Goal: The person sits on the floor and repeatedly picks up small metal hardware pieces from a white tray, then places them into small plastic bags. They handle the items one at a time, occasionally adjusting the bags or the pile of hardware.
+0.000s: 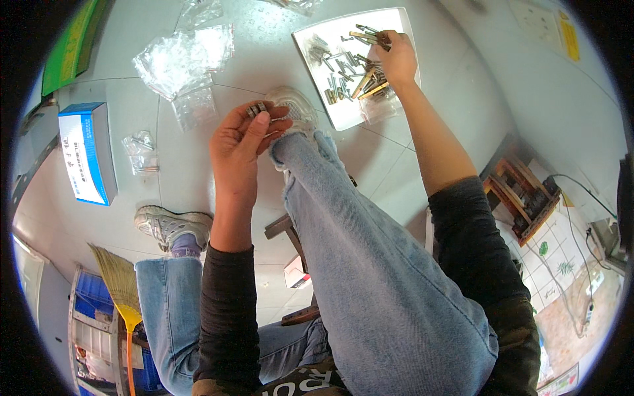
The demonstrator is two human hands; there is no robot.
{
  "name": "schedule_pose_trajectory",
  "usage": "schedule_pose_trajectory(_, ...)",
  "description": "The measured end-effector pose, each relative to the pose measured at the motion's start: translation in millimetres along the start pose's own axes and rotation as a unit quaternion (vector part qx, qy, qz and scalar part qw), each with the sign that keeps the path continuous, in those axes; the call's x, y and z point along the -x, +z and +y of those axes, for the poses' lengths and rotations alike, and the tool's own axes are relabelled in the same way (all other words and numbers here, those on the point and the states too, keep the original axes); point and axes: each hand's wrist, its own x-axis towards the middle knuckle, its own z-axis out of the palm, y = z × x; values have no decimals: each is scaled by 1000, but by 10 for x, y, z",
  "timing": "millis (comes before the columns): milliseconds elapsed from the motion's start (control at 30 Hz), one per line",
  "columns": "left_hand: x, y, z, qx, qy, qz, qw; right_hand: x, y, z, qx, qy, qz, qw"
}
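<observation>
My left hand (243, 138) is raised above the floor near my right shoe. Its thumb and fingers pinch a few short, dark, ribbed metal pieces (256, 109). My right hand (399, 63) reaches into the far right corner of a white tray (345, 119). Its fingertips close on thin brass-coloured metal strips (365, 33), partly hidden behind the fingers. Loose in the tray lie several silvery metal pins (343, 66) and longer brass-coloured bars (363, 82). A clear plastic bag (381, 111) overlaps the tray's near right edge.
Clear plastic bags (185, 61) lie on the tiled floor, with a smaller bag of parts (140, 152) nearer me. A blue-and-white box (86, 155) stands at the left, above a broom (115, 280). A wooden stool-like frame (522, 195) is at the right.
</observation>
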Motion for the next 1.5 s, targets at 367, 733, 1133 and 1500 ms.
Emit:
schedule_pose_trajectory(367,3,5,4,-7,-7,13,1000,18,5,-176,16,-72,-12,997)
schedule_pose_trajectory(733,-44,152,240,-5,31,-28,999,400,-890,-933,-438,28,-174,882)
schedule_pose_trajectory(1133,14,502,307,-27,94,-65,993,765,-1437,-1498,-587,-6,-151,796)
schedule_pose_trajectory(1500,73,188,97,-52,-64,-115,990,934,-1329,-1418,-360,-131,-199,902)
